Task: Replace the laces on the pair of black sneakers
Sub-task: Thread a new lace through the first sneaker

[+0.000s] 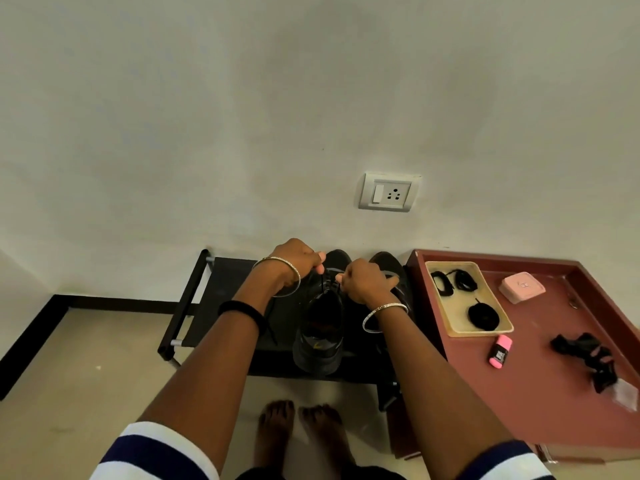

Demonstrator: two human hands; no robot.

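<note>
Standing at six o'clock of the rack [194, 299], working the near sneaker [320, 334] at centre, heel pointing toward six. Left hand [296, 263] and right hand [363, 282] both pinching a lace [323, 284] above the eyelets, each grip pressed together on an end, probably drawing it taut and even. Second sneaker [388, 268] waiting at one o'clock, mostly hidden behind the right wrist. Coiled laces [483, 315] lying in a tray [450, 332] on the tabletop [540, 375] at three o'clock, kept within reach. Being too dark to tell: old lace or new, and which eyelets are threaded.
</note>
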